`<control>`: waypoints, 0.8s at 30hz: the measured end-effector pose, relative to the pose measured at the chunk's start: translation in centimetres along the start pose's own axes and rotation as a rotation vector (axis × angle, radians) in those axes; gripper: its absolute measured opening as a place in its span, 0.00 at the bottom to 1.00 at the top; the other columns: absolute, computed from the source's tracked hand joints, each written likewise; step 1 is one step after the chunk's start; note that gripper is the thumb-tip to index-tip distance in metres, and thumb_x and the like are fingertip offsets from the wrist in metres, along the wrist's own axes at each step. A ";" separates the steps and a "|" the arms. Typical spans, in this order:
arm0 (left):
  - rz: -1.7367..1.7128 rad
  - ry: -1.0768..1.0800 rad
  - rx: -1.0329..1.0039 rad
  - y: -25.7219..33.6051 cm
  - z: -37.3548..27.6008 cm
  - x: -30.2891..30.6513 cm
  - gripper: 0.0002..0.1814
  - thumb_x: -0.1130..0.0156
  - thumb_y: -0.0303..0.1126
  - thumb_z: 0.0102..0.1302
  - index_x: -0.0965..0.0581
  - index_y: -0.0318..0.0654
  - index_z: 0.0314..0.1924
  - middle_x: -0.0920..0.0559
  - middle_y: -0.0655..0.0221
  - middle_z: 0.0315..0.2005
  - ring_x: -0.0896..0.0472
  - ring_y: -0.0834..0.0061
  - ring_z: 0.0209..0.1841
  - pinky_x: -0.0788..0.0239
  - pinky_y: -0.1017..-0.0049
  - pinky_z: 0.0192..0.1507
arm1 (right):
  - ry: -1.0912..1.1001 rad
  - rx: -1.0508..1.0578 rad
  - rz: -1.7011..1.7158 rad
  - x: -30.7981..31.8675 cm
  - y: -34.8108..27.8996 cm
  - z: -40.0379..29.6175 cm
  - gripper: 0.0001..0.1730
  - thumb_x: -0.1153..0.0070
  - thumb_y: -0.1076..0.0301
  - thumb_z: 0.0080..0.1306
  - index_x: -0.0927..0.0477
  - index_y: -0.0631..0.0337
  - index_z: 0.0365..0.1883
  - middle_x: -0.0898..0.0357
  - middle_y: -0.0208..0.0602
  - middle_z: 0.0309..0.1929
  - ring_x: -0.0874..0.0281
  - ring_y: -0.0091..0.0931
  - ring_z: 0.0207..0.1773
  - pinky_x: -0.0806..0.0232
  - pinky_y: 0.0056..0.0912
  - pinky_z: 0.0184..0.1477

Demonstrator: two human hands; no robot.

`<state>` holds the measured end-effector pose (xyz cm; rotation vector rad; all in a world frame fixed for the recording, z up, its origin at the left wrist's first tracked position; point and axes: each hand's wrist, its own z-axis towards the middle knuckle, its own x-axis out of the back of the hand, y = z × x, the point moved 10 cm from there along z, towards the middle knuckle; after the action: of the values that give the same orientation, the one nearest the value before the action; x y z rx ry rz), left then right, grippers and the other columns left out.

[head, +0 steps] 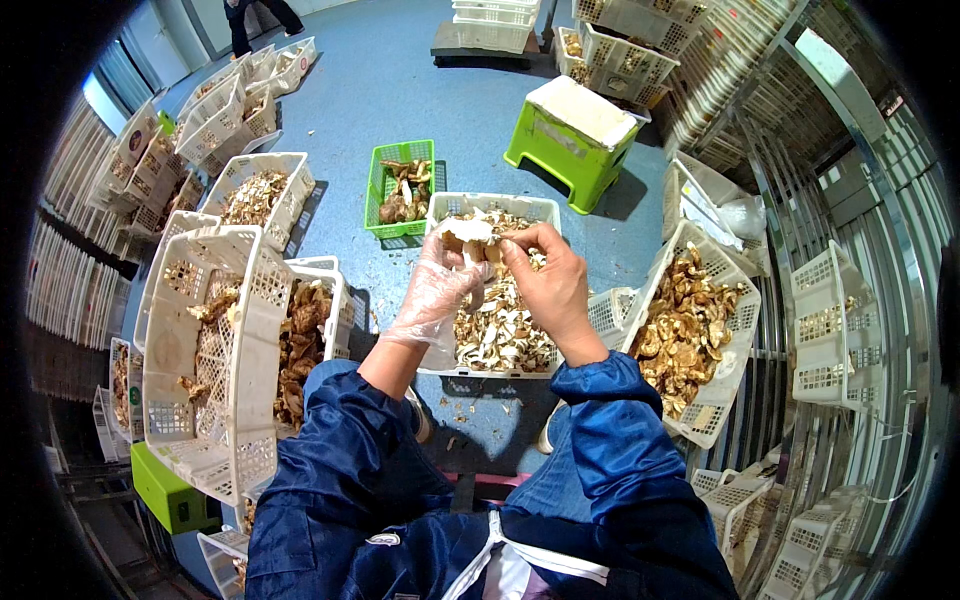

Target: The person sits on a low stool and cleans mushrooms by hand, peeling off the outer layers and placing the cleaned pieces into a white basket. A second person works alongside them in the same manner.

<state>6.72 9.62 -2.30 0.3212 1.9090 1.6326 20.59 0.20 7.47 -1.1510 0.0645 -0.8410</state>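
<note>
My left hand [442, 289], in a clear plastic glove, grips a pale mushroom [471, 231] from below and the left. Bare, my right hand [551, 274] pinches at the right edge of that mushroom with thumb and forefinger. A small dark spot shows at those fingertips, too small to name. Both hands are above a white plastic crate [491, 201] filled with cut mushroom pieces [502, 330]. Just beyond it on the left, a green plastic basket [367, 214] holds several larger brown mushrooms [405, 193].
On my right a tilted white crate [701, 431] holds brown mushroom pieces [686, 322]. At my left stand an upper crate [176, 337] and one of dark mushrooms [304, 322]. A green stool [562, 150] stands ahead on the blue floor [352, 82]. A person's legs [262, 19] show far left.
</note>
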 end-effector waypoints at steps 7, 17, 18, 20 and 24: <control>-0.011 -0.160 0.047 1.2 -0.8 -1.2 0.45 0.27 0.25 0.63 0.40 0.40 0.77 0.21 0.65 0.56 0.19 0.78 0.49 0.22 0.75 0.47 | -0.027 -0.256 0.355 0.2 4.9 0.3 0.08 0.34 0.67 0.72 0.19 0.63 0.41 0.12 0.30 0.34 0.18 0.17 0.37 0.27 0.25 0.40; -0.253 -0.266 0.063 3.7 -2.7 -3.9 0.48 0.29 0.22 0.62 0.42 0.41 0.79 0.27 0.66 0.67 0.24 0.69 0.65 0.25 0.66 0.63 | 0.065 -0.240 0.137 3.3 6.4 0.9 0.09 0.33 0.67 0.71 0.19 0.63 0.40 0.12 0.31 0.33 0.17 0.17 0.36 0.27 0.25 0.40; -0.375 -0.300 0.087 4.9 -3.6 -4.9 0.46 0.29 0.23 0.64 0.41 0.41 0.79 0.26 0.64 0.67 0.24 0.66 0.67 0.25 0.60 0.67 | 0.110 -0.172 0.007 3.8 5.6 1.0 0.09 0.34 0.66 0.70 0.18 0.62 0.40 0.11 0.37 0.37 0.11 0.31 0.41 0.23 0.34 0.46; -0.415 -0.298 0.136 4.3 -3.9 -4.5 0.47 0.24 0.32 0.63 0.39 0.39 0.78 0.25 0.63 0.66 0.20 0.64 0.64 0.23 0.60 0.66 | 0.050 -0.113 -0.182 3.6 4.6 0.9 0.08 0.34 0.65 0.69 0.18 0.60 0.39 0.10 0.39 0.40 0.12 0.38 0.44 0.23 0.40 0.49; -0.424 -0.210 0.133 3.0 -2.6 -2.9 0.44 0.24 0.39 0.66 0.38 0.43 0.76 0.23 0.64 0.64 0.18 0.64 0.62 0.21 0.60 0.65 | -0.041 0.008 -0.314 2.4 2.6 0.4 0.07 0.34 0.66 0.66 0.18 0.58 0.37 0.12 0.41 0.40 0.15 0.45 0.47 0.25 0.49 0.51</control>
<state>6.89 6.59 1.52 0.1223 1.7812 1.1520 23.90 -0.54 6.37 -1.1874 -0.1570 -1.0928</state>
